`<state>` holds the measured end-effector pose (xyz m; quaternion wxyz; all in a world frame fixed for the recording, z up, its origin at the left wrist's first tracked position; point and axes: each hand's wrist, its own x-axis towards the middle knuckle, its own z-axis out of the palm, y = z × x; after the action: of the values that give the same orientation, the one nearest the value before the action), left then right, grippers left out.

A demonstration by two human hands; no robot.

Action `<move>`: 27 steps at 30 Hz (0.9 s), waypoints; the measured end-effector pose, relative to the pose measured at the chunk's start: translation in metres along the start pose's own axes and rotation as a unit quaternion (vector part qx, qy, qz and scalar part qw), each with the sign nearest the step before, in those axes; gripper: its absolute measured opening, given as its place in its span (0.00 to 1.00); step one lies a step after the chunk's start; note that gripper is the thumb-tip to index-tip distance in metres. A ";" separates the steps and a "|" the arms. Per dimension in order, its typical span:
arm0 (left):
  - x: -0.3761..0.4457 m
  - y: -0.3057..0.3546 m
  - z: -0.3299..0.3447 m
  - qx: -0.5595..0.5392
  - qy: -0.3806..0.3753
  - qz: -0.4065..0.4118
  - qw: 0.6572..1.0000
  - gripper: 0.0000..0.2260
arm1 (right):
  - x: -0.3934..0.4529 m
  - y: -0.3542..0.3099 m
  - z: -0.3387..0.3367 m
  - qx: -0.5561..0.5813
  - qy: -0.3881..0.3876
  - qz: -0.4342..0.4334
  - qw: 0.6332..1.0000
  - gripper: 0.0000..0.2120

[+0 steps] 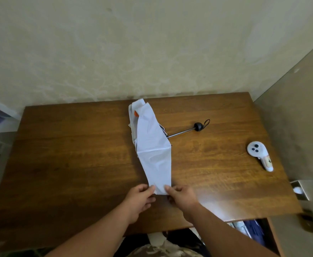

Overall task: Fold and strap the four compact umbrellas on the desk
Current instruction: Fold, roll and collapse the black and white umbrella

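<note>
A white compact umbrella lies across the middle of the wooden desk, its canopy flattened into a long strip that runs from the far edge toward the person. Its thin metal shaft sticks out to the right, ending in a round black handle with a loop strap. A small orange patch shows near the far end of the fabric. The left hand pinches the near left corner of the strip between thumb and curled fingers, and the right hand pinches the near right corner in the same way, both just beside each other. A white handheld controller rests well apart, near the desk's right edge.
</note>
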<state>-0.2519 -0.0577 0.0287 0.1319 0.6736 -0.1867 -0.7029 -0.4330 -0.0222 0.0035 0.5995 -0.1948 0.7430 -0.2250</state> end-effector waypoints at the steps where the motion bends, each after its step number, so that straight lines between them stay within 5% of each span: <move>1: 0.000 0.000 0.001 0.004 0.018 0.007 1.000 0.10 | 0.000 -0.002 0.000 0.013 0.005 0.000 1.000 0.14; 13: -0.008 -0.010 0.002 0.121 0.077 0.041 0.989 0.07 | -0.013 0.004 -0.001 -0.042 0.024 -0.002 0.999 0.13; 19: -0.013 -0.016 -0.009 0.348 0.044 0.176 0.920 0.06 | -0.020 -0.007 -0.006 -0.175 -0.020 -0.035 0.984 0.06; 22: -0.014 -0.005 -0.014 0.523 -0.006 0.254 0.814 0.04 | -0.014 -0.019 -0.014 -0.330 0.073 -0.192 0.921 0.05; 27: 0.006 0.043 -0.012 0.556 0.123 0.448 0.689 0.11 | 0.009 -0.058 -0.009 -0.521 0.058 -0.416 0.743 0.21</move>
<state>-0.2427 -0.0999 0.0425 0.0543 0.5405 -0.8049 -0.2388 -0.4428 -0.0735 0.0310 0.2073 -0.7526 0.6236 -0.0409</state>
